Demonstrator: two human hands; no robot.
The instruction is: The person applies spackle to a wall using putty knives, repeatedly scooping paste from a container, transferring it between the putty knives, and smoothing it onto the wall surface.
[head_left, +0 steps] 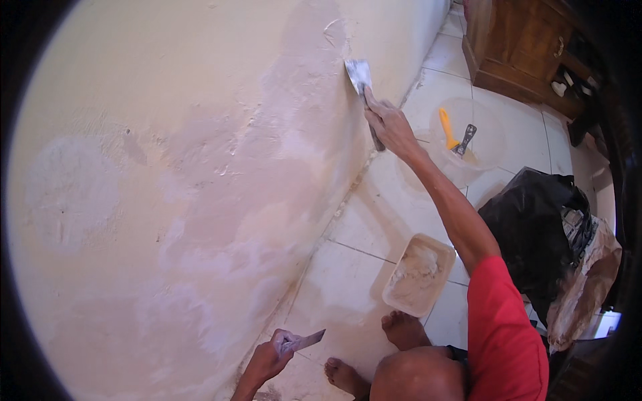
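Note:
My right hand (pixel 390 125) reaches out to the wall, its fingers wrapped round the handle of a putty knife (pixel 359 71). The wide metal blade lies against or very close to the wall, at the edge of a damp-looking patch of filler (pixel 301 73). Low down at the left, my left hand (pixel 275 353) is closed round a second scraper (pixel 309 340), whose narrow blade points right, away from the wall. Whitish smears coat the fingers of this hand. Between my feet and the wall's far end stands a cream rectangular tub (pixel 420 275) with pale filler inside.
A clear round bucket (pixel 491 127) holds a yellow-handled tool (pixel 447 127) and a black-handled scraper (pixel 466 138). To the right lie a black plastic bag (pixel 535 214) and a crumpled brown sack (pixel 588 281). A wooden cabinet (pixel 515 50) stands at the far right on white floor tiles (pixel 354 281).

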